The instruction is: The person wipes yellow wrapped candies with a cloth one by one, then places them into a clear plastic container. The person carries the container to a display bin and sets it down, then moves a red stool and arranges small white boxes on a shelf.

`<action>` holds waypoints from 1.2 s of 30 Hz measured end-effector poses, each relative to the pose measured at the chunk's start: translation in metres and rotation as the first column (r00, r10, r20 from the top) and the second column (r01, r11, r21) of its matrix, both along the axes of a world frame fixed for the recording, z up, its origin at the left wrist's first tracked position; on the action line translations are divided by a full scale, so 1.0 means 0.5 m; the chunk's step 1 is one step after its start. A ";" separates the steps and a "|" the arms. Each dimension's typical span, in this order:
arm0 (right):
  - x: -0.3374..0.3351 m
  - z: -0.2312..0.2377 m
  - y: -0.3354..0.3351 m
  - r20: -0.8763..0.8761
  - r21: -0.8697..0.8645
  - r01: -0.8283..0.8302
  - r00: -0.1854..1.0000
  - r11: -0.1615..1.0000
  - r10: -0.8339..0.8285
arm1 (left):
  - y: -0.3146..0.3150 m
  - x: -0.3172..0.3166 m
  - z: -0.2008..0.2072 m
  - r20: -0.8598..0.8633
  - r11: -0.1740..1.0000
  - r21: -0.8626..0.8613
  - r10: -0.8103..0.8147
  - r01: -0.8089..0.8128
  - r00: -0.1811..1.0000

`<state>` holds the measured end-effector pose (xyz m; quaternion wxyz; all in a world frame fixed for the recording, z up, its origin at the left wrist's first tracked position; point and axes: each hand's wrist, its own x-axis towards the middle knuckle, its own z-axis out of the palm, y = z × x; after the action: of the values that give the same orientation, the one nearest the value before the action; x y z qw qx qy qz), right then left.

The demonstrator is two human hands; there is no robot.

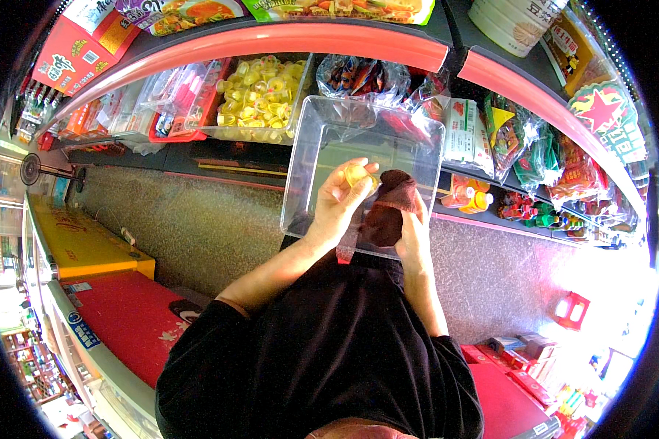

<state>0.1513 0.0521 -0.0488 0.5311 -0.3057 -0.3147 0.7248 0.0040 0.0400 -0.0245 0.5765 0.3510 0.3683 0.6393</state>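
My left hand [332,211] grips a small yellow cup [357,175], which looks like a sealed jelly cup, between thumb and fingers. Beside it, my right hand [416,238] is closed on a dark reddish-brown cloth [385,216] that hangs in folds. Both hands are over a clear plastic bin [291,192], tilted between my body and the shelf. Its inside shows no other cups, though the hands and cloth hide part of it. On the shelf just left of this bin, another clear bin holds many similar yellow cups [262,94].
A shelf with a red edge strip [271,45] curves above the bins. Bagged snacks [362,77] and orange drink bottles [465,194] sit to the right. At left stand a red-topped case [124,314] and a yellow box [88,241]. A red stool [572,311] is at right.
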 end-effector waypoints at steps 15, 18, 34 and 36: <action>0.002 0.013 -0.007 0.314 0.210 0.026 0.945 0.977 -0.093 | -0.011 0.009 0.029 -0.807 0.840 0.529 0.456 0.117 0.376; -0.002 0.020 -0.006 0.301 0.198 0.108 0.939 0.974 -0.165 | -0.009 0.005 0.028 -0.763 0.843 0.534 0.449 0.063 0.465; -0.007 0.019 -0.008 0.440 0.226 -0.139 0.898 0.964 0.026 | -0.017 0.009 -0.021 0.082 0.992 -0.012 -0.125 0.127 0.989; -0.010 0.000 -0.006 0.390 0.226 -0.041 0.919 0.973 -0.052 | -0.016 -0.004 0.012 -0.492 0.991 0.095 -0.037 0.096 0.870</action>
<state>0.1466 0.0492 -0.0490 0.4908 -0.3824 -0.4958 0.6058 0.0020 0.0321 -0.0183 0.4647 0.5469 0.4520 0.5298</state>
